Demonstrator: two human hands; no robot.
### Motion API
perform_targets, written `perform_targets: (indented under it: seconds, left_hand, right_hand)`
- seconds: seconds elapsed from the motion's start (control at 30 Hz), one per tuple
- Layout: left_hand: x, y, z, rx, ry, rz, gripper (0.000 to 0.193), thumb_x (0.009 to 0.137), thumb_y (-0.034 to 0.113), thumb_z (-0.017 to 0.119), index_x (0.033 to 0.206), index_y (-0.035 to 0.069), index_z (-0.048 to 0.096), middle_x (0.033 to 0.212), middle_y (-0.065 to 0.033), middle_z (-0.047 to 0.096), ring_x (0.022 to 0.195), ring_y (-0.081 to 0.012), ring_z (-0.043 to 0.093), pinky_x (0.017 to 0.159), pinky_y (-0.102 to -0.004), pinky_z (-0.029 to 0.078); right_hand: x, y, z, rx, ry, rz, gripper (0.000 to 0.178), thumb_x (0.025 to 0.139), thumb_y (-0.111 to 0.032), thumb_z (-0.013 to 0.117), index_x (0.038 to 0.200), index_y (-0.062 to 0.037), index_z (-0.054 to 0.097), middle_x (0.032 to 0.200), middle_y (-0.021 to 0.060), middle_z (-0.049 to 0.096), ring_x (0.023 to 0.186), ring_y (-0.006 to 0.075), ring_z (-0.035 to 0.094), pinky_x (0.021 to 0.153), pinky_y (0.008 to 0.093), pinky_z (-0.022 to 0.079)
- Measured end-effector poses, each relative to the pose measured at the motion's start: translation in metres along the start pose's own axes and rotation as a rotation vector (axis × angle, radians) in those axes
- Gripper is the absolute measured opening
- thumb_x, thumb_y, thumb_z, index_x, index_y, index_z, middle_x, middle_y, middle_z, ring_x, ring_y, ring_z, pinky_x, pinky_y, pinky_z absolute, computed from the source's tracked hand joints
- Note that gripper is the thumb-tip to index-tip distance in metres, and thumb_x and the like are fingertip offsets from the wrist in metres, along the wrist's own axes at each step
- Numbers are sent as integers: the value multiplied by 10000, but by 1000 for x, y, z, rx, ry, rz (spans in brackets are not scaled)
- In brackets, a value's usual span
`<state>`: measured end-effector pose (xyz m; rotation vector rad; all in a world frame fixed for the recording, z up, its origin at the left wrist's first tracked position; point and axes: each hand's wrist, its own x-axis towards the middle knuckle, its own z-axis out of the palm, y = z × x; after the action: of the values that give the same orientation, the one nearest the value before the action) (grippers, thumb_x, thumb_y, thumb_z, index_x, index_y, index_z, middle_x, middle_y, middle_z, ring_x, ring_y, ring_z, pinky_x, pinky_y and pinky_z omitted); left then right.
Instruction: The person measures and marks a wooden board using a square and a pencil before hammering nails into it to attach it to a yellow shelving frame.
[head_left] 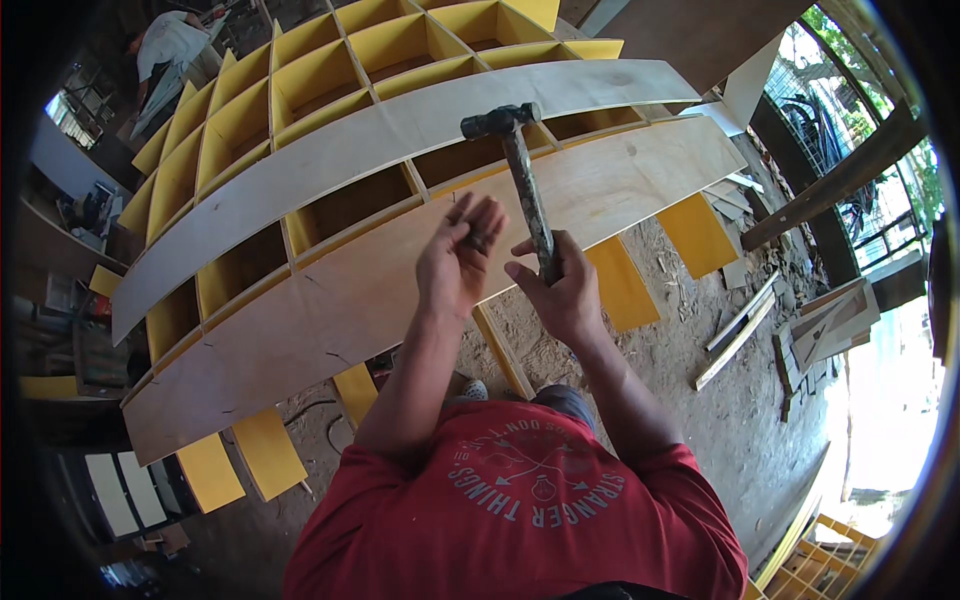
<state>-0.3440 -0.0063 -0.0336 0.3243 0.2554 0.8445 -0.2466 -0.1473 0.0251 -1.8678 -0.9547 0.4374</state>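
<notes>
My right hand (572, 295) is wrapped round the lower handle of a hammer (528, 190). The hammer stands nearly upright, its dark head raised above the wooden frame. Just to its left my left hand (462, 258) hangs over the near plywood strip (620, 172) with its fingers curled in. Whatever may be inside those fingers is too small or hidden to name. Several thin nails stick up from the left part of this strip. Behind it a second curved plywood strip (370, 130) lies across the yellow grid frame (315, 75).
Yellow panels (270, 455) jut out below the frame's near edge. To the right, loose wood strips (738, 330) and stacked offcuts (830, 330) lie on the dusty floor, near a slanted post (835, 180). Another person (172, 55) bends over at the far left.
</notes>
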Motion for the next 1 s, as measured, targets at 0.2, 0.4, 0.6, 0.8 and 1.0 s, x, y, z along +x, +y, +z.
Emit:
perform_targets:
  seconds: [0.2,0.4,0.6,0.8,1.0]
  left_hand:
    - [-36,-31,3,45,-56,-66,505,1061,35,387,1560,-40,375,1508,-266,587,1285,-311,677,1104,-433,564]
    - [-52,-64,-1,96,120,-76,514,1050,41,398,1557,-43,418,1468,-257,621,1284,-289,674,1048,-384,569]
    - [-61,-77,-3,-40,146,-50,425,1044,33,514,1463,-42,505,1365,-201,675,1071,-222,706,934,-341,591]
    - [-75,-67,-6,641,184,11,264,1026,112,716,1271,17,690,988,-15,711,711,-35,545,641,-217,447]
    - [-80,-60,-7,1326,-175,138,189,938,111,836,1119,64,805,841,32,763,643,-3,414,565,-241,323]
  right_hand:
    - [-10,23,-3,9,-24,-90,336,876,-157,868,1157,-65,709,828,30,694,679,95,582,659,309,515]
    - [-22,47,-11,114,-130,-102,363,873,-92,853,1189,-16,692,994,32,759,808,61,610,728,258,517]
    - [-16,47,-23,146,-184,-84,349,882,-68,833,1191,-8,682,913,-5,686,741,44,545,664,243,466]
    - [-7,47,-52,131,-133,-106,291,885,-40,744,1164,4,675,845,-13,661,635,24,490,576,234,417]
    - [-3,48,-53,-28,-221,-44,283,903,-93,719,1159,23,697,774,64,637,663,93,557,621,291,478]
